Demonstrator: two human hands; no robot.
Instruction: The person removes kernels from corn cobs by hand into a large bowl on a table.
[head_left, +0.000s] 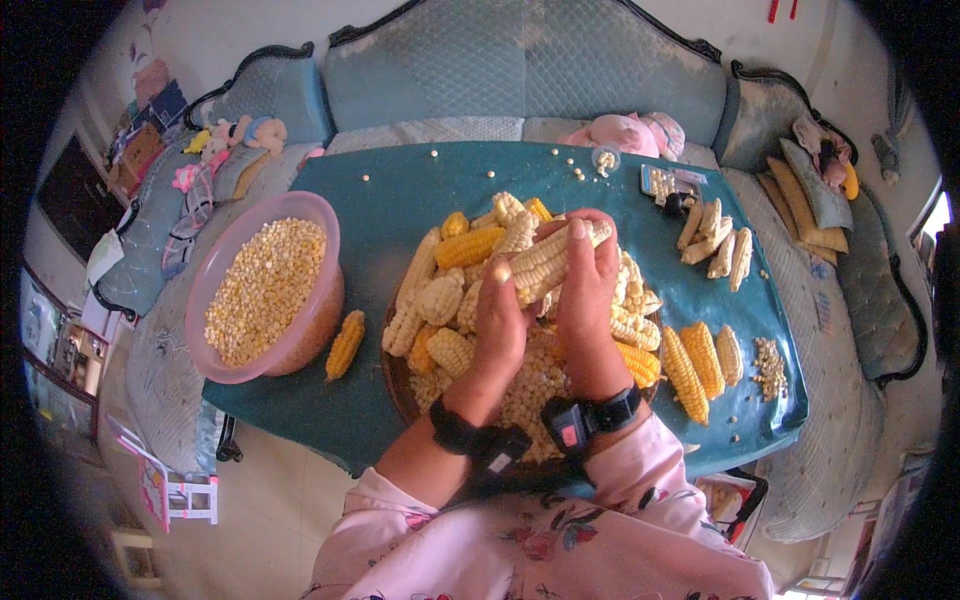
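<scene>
Between both hands I hold a pale corn cob [548,266], tilted with its right end raised. My left hand [500,325] closes on its lower left end, thumb up along it. Around the right part of the cob wraps my right hand [588,280], thumb on top. Below the hands is a round brown basket [389,376], heaped with white and yellow cobs such as this yellow one [470,247]. Loose kernels [520,405] lie in its near part, partly hidden by my wrists.
A pink bowl [196,335] full of kernels stands left on the teal-covered table [380,215], beside a single yellow cob [345,345]. Right of the basket lie several cobs [685,375], a small kernel pile [770,368] and bare cobs [708,240]. A blue sofa [520,75] surrounds the table.
</scene>
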